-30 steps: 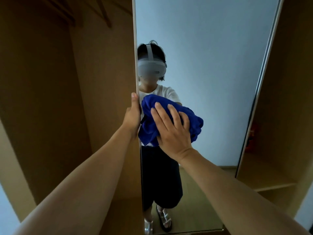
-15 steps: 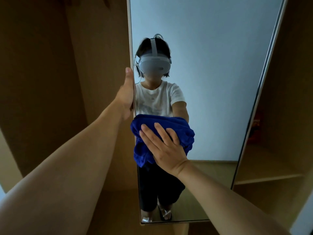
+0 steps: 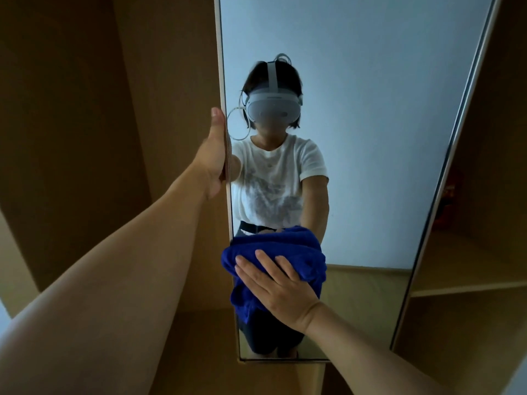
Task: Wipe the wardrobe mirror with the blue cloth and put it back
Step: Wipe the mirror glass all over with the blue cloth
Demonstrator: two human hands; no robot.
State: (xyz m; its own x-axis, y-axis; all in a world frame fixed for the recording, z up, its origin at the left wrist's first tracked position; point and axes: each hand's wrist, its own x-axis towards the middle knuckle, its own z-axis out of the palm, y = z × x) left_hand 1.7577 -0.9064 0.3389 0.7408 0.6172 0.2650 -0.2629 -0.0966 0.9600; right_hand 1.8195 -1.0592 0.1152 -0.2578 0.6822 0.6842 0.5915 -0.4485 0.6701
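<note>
- The wardrobe mirror (image 3: 385,138) is a tall panel with a thin light frame, seen from the head camera at a slight tilt, its bottom edge visible low in the view.
- The left hand (image 3: 215,155) grips the mirror's left edge at about mid height. The thumb lies along the front of the frame, pointing up; the remaining fingers wrap behind the edge and are hidden, showing only partly as a reflection in the glass.
- The blue cloth (image 3: 288,249) is bunched into a thick wad and lies against the glass in the lower left part of the mirror, just beside the left frame edge. A loose fold hangs below the wad.
- The right hand (image 3: 281,289) presses the blue cloth against the glass with the palm flat. Its fingers (image 3: 268,262) are straight and slightly spread across the lower front of the cloth, not curled round it.
- The glass reflects the person in a white T-shirt and dark lower garment, wearing a pale headset, with a plain light wall behind.
- A wooden wardrobe interior (image 3: 85,138) fills the area left of the mirror.
- A wooden shelf (image 3: 470,283) is visible right of the mirror, with a small red item, too dim to identify, above it.
</note>
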